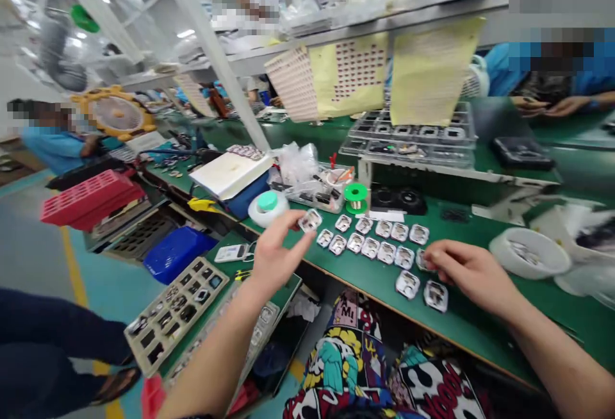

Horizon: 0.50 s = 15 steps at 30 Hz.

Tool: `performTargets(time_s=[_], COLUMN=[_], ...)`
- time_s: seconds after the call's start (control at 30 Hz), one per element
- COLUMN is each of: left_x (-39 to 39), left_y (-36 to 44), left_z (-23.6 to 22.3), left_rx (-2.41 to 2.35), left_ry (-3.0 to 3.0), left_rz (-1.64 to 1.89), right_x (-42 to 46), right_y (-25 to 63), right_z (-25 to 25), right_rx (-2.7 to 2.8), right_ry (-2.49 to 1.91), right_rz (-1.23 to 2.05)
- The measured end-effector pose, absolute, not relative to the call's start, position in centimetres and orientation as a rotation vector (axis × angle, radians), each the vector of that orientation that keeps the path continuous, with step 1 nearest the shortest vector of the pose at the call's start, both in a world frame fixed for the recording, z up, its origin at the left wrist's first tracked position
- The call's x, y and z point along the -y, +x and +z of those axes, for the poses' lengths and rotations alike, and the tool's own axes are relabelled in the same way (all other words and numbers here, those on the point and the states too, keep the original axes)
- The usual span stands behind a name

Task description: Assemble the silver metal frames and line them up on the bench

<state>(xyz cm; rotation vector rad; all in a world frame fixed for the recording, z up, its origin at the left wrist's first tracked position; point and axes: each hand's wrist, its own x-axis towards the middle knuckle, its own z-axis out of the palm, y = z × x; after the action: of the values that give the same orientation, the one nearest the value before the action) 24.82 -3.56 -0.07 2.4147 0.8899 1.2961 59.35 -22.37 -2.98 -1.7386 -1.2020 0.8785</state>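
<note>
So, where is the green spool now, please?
In the head view, the green spool stands just right of centre, behind the silvery cases, beside the cluttered tray.

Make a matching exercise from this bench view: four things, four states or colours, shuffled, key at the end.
1. left hand
2. right hand
3. spool
4. slotted tray

A. red
B. fingertips at a case on the bench, right of the spool
C. green
D. holding up a silvery case

Pairs: 1-D, 2-B, 3-C, 4-A

Shiny met.-look casings, smooth benchtop, matt ppr sheets, glossy plas spool
</note>
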Motion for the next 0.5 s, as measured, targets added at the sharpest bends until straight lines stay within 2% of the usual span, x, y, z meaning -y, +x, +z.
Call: performTargets(time_s=[0.13,0.3,0.4,0.5], left_x=[9.2,12.7,12.8,12.9], left_y=[30.6,36.4,37.9,38.4], left_z=[-2.6,-3.4,-3.9,-4.7], left_rx=[-0.663,-0.317,-0.297,-0.366], left_ry=[2.245,2.283,2.342,2.163], left_rz=[1.195,1.013,0.872,0.848], right_x=[22.2,22.6,22.0,21.6], right_y=[58.5,59.5,60.7,61.0], right_z=[-2.9,-4.8,-5.6,-5.6], right_rx=[1.269,1.303,1.363,1.364], right_ry=[-1.593,-1.658,-1.737,-1.808], right_rz=[0.969,1.022,0.933,0.884])
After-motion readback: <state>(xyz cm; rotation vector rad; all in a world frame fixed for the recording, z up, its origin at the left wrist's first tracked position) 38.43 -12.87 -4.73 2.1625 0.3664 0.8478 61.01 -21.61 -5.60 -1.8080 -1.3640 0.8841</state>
